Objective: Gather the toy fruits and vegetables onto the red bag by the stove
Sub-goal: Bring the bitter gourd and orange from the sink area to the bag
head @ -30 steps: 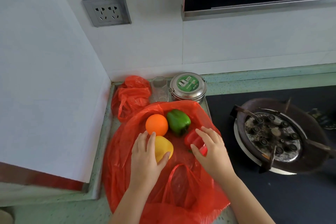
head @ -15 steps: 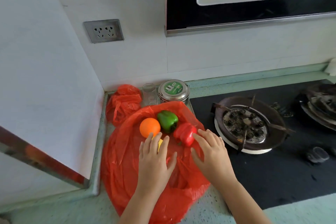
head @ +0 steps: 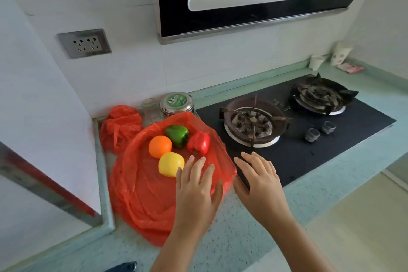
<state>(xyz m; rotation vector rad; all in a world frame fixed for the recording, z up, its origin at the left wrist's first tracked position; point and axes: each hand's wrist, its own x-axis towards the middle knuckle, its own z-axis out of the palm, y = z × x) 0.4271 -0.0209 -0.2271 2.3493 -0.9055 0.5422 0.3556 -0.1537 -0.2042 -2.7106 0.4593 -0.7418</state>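
Note:
A red plastic bag lies spread on the green counter left of the stove. On it sit a green toy pepper, a red toy pepper, an orange and a yellow fruit, close together. My left hand is flat with fingers straight over the bag's right part, just right of the yellow fruit, holding nothing. My right hand hovers with fingers spread beside the bag's right edge, over the stove's front corner, also holding nothing.
A black gas stove with two burners and two knobs fills the right. Behind the bag stand a round steel tin, a clear glass and a second crumpled red bag. Paper cups stand at the far right; a wall rises at the left.
Both hands have let go of the yellow fruit and the red pepper and drawn back toward me and to the right. The view has pulled back and up, showing the whole stove.

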